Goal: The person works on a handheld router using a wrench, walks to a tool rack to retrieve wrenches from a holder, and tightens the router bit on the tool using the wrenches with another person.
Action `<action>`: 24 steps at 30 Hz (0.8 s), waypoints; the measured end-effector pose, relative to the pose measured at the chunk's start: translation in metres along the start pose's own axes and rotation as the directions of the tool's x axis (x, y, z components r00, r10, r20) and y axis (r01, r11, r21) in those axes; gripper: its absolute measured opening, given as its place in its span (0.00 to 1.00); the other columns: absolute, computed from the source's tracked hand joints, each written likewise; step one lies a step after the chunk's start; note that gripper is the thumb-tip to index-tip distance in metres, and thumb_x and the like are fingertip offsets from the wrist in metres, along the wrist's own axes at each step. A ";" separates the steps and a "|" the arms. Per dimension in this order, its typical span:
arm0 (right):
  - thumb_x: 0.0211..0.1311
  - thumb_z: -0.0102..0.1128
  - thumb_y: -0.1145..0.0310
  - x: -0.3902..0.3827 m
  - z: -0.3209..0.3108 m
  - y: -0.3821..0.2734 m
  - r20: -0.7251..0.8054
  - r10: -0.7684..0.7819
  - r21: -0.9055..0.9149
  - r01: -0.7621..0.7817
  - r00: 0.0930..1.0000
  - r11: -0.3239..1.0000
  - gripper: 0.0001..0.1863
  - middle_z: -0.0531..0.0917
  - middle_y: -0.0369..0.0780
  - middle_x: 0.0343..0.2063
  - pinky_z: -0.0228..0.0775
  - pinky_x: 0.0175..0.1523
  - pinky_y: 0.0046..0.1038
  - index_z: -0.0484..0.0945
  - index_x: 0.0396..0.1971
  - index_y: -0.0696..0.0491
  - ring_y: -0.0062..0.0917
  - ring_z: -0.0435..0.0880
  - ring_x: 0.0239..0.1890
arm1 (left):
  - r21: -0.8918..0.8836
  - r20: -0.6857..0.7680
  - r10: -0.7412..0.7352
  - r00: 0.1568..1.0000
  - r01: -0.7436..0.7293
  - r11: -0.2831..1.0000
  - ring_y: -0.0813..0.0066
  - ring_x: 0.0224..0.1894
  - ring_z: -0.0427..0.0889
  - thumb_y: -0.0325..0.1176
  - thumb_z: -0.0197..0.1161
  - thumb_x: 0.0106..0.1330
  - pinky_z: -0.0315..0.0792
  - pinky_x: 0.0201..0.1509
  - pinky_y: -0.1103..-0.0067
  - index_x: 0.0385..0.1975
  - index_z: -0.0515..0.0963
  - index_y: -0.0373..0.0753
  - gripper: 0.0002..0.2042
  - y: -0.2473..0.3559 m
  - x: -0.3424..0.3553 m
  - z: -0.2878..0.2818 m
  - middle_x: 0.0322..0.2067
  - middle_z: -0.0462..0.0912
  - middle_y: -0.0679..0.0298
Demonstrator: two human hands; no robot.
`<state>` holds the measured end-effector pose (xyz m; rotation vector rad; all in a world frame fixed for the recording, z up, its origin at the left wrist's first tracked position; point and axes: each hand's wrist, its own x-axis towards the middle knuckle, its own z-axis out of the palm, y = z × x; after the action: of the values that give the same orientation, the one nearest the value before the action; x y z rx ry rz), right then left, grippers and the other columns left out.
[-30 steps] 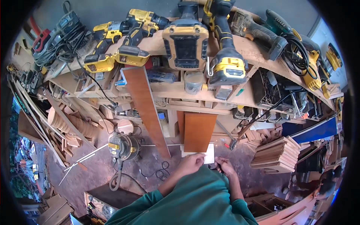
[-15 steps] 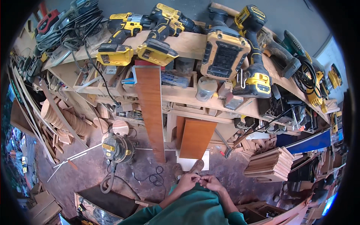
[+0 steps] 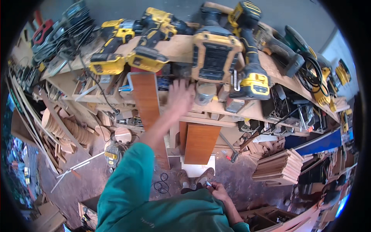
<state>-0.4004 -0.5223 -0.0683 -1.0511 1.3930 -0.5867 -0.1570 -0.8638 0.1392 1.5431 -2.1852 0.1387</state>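
Observation:
My left hand [image 3: 181, 98] reaches forward to a wooden shelf compartment under the bench top. Its fingers are stretched out and slightly blurred, and they cover part of the blue items [image 3: 164, 84] lying there. A cylindrical container [image 3: 205, 93] stands just right of that hand. Low in front of my body, my right hand [image 3: 219, 191] is closed on a small blue-and-silvery thing [image 3: 208, 183], too small to name. A long brown board [image 3: 146, 101] leans upright against the bench, beside my left forearm.
Two yellow-and-black cordless drills [image 3: 156, 33], a large battery-powered tool [image 3: 217, 56] and other power tools lie along the bench top. A brown panel [image 3: 201, 144] stands by my feet. Stacked wooden pieces [image 3: 278, 168] are at the right, a shop vacuum [image 3: 113, 155] at the left.
My hands were together at my waist. My left hand has moved up and forward to the shelf, while my right hand stays low with the small thing. The view has shifted slightly.

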 end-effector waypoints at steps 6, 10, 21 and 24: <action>0.65 0.52 0.75 -0.001 -0.023 0.012 -0.055 0.079 0.061 -0.075 0.995 0.995 0.07 0.82 0.34 0.30 0.71 0.43 0.22 0.80 0.36 0.58 0.16 0.79 0.35 | -0.122 0.465 0.275 0.842 -0.247 0.961 0.54 0.52 0.75 0.32 0.63 0.52 0.69 0.56 0.67 0.43 0.78 0.41 0.16 -0.070 0.058 -0.019 0.46 0.80 0.55; 0.64 0.53 0.74 0.002 -0.037 0.005 -0.103 0.097 0.194 -0.076 0.990 0.978 0.06 0.80 0.33 0.25 0.69 0.36 0.23 0.79 0.34 0.58 0.15 0.75 0.29 | -0.072 0.426 0.167 0.889 -0.151 0.986 0.53 0.47 0.78 0.31 0.59 0.55 0.72 0.53 0.69 0.39 0.79 0.38 0.12 -0.067 0.080 -0.055 0.44 0.81 0.51; 0.64 0.53 0.74 -0.003 -0.064 -0.009 -0.241 0.076 0.324 0.006 0.967 0.946 0.05 0.76 0.31 0.24 0.65 0.34 0.20 0.77 0.35 0.58 0.14 0.71 0.27 | -0.047 0.314 0.154 0.937 -0.146 0.988 0.61 0.47 0.79 0.32 0.60 0.55 0.71 0.53 0.72 0.41 0.78 0.38 0.14 -0.102 0.079 -0.045 0.41 0.83 0.55; 0.64 0.54 0.73 -0.006 -0.071 -0.001 -0.298 0.099 0.264 -0.018 0.949 0.964 0.05 0.76 0.33 0.23 0.66 0.34 0.22 0.78 0.36 0.57 0.16 0.71 0.27 | 0.100 0.515 -0.070 0.854 0.021 0.995 0.60 0.51 0.77 0.40 0.59 0.58 0.68 0.56 0.71 0.48 0.75 0.37 0.20 -0.087 0.076 -0.050 0.47 0.79 0.52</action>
<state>-0.4690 -0.5346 -0.0546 -0.7256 1.5628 -0.8927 -0.0821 -0.9452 0.2003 1.8489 -2.5724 -0.2277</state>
